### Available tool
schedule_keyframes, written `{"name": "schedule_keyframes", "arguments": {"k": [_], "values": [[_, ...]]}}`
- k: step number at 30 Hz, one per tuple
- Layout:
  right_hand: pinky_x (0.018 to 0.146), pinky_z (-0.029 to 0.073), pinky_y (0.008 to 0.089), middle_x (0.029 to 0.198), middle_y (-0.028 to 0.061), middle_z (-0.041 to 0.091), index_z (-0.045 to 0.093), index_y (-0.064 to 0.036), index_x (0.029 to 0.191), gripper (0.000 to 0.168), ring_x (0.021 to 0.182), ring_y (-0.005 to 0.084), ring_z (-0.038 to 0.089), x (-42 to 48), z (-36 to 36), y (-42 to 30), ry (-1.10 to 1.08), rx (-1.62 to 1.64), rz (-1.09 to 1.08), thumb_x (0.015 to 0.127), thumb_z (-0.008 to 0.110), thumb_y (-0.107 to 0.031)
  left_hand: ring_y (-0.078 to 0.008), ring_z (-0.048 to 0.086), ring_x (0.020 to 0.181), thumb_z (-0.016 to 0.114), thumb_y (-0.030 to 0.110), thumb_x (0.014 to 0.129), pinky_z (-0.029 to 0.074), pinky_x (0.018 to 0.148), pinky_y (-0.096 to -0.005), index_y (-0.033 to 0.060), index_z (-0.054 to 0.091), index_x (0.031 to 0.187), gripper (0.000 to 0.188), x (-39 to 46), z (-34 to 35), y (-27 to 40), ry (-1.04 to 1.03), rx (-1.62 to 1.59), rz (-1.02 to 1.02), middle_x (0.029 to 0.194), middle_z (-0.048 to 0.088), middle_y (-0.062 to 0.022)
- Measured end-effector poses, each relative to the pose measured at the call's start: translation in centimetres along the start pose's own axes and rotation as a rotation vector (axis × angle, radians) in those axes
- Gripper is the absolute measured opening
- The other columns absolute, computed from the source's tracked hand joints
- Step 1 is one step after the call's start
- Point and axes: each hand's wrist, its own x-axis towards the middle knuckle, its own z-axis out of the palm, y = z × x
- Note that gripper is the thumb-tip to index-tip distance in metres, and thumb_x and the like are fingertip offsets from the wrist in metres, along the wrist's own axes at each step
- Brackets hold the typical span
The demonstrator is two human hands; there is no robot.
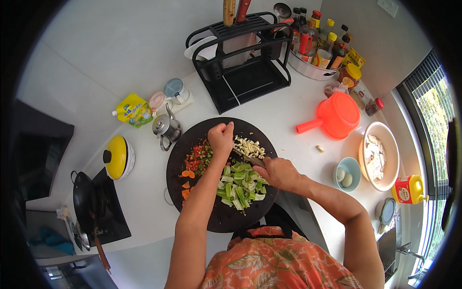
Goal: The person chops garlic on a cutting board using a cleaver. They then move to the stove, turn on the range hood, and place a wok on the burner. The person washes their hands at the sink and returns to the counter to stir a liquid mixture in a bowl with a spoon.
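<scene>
My right hand (279,173) grips a kitchen knife (257,162), whose blade runs up and left toward my left hand (221,140). That left hand is curled closed over the board near the blade's far end; whether it grips the blade is hidden. Beneath both lies a round dark cutting board (225,221). Chopped garlic (251,147) sits beyond the blade, right of my left hand. Nearer to me is a pile of cut green-and-white vegetable pieces (238,186). Diced red and green peppers (197,157) lie to the left, with orange carrot slices (187,174) below them, partly behind my left forearm.
A black knife rack (252,85) stands behind the board, a steel pot (168,126) at its left. To the right are a red dipper (337,115), a blue bowl with two eggs (355,164) and a basin (392,159) of pale pieces. A wok (83,202) sits far left.
</scene>
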Motion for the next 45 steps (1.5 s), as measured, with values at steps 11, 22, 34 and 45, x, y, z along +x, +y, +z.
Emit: {"name": "schedule_keyframes", "arguments": {"k": [11,22,34,45], "values": [[0.056,0.05,0.0423,0.062,0.0187,0.061,0.056,0.003,0.082,0.048,0.059,0.0345,0.062,0.3,-0.2,0.3,0.038,-0.132,-0.036,0.09,0.048,-0.043,-0.0131,0.025,0.042,0.066,0.015,0.08,0.024,0.042,-0.0346,0.0002,0.031,0.053,0.046,0.0,0.2,0.7,0.043,-0.081,-0.01,0.046,0.026,-0.0075],[0.055,0.049,0.0419,0.059,0.0169,0.061,0.057,0.002,0.08,0.049,0.058,0.0333,0.062,1.1,-1.6,1.5,0.122,-0.15,-0.066,0.089,0.049,-0.045,-0.0119,0.033,0.042,0.063,0.018,0.08,0.029,0.044,-0.0314,-0.0012,0.043,0.051,0.04,1.8,1.1,2.1,0.048,-0.022,0.001,0.043,0.037,-0.0048],[0.054,0.046,0.0443,0.056,0.0184,0.057,0.056,0.002,0.078,0.047,0.054,0.037,0.058,1.5,-1.0,5.4,0.138,-0.14,-0.104,0.089,0.052,-0.043,-0.0309,0.036,0.04,0.063,0.022,0.073,0.031,0.044,-0.0403,0.0,0.042,0.05,0.038,1.7,4.0,1.4,0.116,0.114,0.023,0.045,0.036,-0.0151],[0.059,0.048,0.0439,0.065,0.0197,0.061,0.057,0.002,0.08,0.046,0.063,0.0366,0.061,0.6,-1.2,4.7,0.062,-0.094,-0.011,0.09,0.049,-0.042,-0.0297,0.037,0.039,0.061,0.022,0.072,0.032,0.044,-0.0406,0.0011,0.041,0.049,0.037,1.4,4.4,2.0,0.041,0.18,0.013,0.045,0.036,-0.0144]]}}
